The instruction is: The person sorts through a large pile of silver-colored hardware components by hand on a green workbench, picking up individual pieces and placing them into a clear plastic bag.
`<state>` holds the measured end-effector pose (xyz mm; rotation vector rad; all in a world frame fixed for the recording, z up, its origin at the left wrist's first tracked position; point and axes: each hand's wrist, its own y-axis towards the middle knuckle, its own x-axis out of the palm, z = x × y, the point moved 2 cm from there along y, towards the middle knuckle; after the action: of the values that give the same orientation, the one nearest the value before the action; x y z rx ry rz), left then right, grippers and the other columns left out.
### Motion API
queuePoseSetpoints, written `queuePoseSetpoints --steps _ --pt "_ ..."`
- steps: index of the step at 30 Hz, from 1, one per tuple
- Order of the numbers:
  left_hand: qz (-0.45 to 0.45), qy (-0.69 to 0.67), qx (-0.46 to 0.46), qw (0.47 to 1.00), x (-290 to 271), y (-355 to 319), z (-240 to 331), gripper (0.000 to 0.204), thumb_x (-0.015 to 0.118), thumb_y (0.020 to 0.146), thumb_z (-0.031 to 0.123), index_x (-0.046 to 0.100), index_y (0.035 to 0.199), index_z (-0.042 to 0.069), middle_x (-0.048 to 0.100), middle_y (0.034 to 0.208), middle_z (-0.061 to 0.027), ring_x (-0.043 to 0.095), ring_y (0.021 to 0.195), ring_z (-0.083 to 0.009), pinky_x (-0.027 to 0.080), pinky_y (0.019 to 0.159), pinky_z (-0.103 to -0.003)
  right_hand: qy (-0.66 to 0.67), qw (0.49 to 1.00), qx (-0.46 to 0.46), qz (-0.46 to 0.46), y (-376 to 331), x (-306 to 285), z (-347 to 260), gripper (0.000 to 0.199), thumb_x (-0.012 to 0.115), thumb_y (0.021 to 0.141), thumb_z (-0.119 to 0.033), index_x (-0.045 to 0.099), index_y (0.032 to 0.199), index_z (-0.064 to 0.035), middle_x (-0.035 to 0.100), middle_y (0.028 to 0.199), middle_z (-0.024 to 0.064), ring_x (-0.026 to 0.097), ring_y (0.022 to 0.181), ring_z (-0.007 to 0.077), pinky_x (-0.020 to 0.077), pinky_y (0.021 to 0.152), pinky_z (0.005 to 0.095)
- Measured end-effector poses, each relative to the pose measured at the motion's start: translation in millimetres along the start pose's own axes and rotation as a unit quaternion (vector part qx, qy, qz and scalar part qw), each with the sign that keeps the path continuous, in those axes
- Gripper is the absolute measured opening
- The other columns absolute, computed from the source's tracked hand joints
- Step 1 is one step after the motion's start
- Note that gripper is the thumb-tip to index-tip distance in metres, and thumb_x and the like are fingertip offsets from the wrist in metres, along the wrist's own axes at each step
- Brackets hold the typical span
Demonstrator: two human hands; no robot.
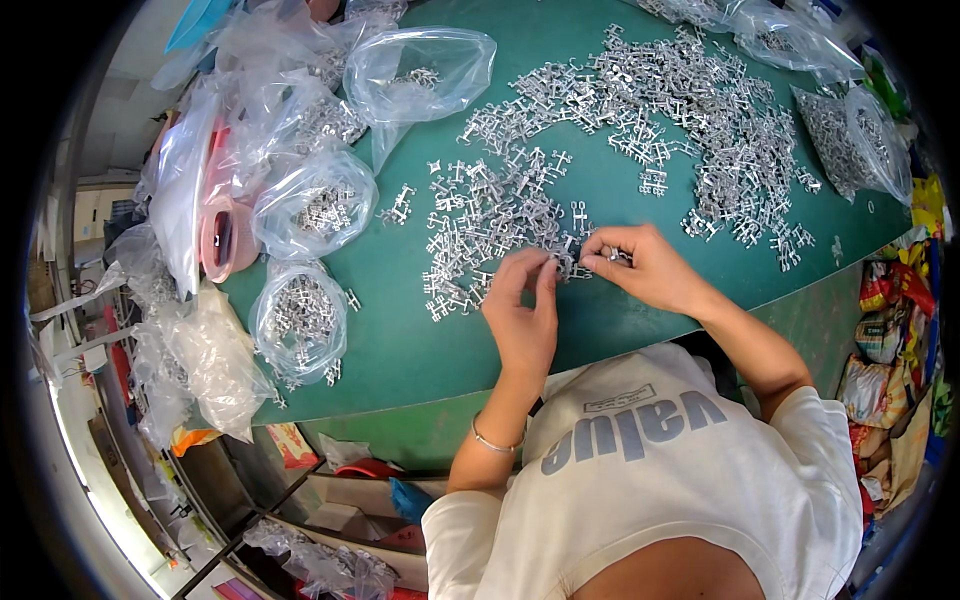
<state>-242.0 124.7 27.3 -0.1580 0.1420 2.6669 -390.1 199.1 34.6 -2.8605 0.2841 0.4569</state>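
Many metal pieces (490, 215) lie near left fingers (545, 285), some in right fingers (608, 238).

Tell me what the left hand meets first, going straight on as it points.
Most likely the near pile of metal pieces, just beyond the left hand; depth is unclear, so they may already touch.

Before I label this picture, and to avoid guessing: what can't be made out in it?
- Head view: whether the left hand has a piece in its grip; too small to tell.
- Head view: what lies inside the right hand; its curled fingers cover most of it.
- Head view: how many pieces the curved metal heap holds; they overlap.
- Head view: the blue item's full shape; the top edge cuts it off.
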Motion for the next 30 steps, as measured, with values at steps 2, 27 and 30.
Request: queuePoseSetpoints --steps 2,27,30 --pt "0.014 0.026 0.017 0.999 0.3 -1.6 1.4 0.008 0.060 0.078 -0.003 0.061 0.086 -0.001 0.060 0.083 -0.0088 0.057 0.064 -0.0142 0.045 0.057 -0.023 -0.073 0.994 0.039 0.065 -0.5 -7.7 -3.3 0.013 0.062 0.081 -0.013 0.062 0.091 -0.0038 0.054 0.059 0.0083 0.052 0.051 0.0146 0.0394 0.049 0.0280" --pt "-0.093 -0.280 -0.280 0.913 -22.3 -11.4 -17.1 0.035 0.047 0.085 -0.005 0.042 0.119 -0.010 0.053 0.113 -0.0271 0.056 0.104 -0.0347 0.049 0.088 -0.037 0.306 0.946 0.072 -0.073 6.4 -14.3 12.0 0.019 0.058 0.084 -0.015 0.052 0.071 -0.0031 0.056 0.062 0.0050 0.046 0.044 0.0082 0.0300 0.035 0.0233" --pt "-0.096 -0.283 -0.283 0.912 -24.4 -13.6 -16.1 0.037 0.047 0.085 -0.004 0.040 0.121 -0.010 0.052 0.114 -0.0282 0.055 0.106 -0.0353 0.048 0.089 -0.038 -0.077 0.997 -0.016 0.010 -1.7 3.3 3.4 0.013 0.059 0.082 -0.015 0.054 0.083 -0.0028 0.058 0.065 0.0075 0.055 0.051 0.0166 0.0415 0.047 0.0322"
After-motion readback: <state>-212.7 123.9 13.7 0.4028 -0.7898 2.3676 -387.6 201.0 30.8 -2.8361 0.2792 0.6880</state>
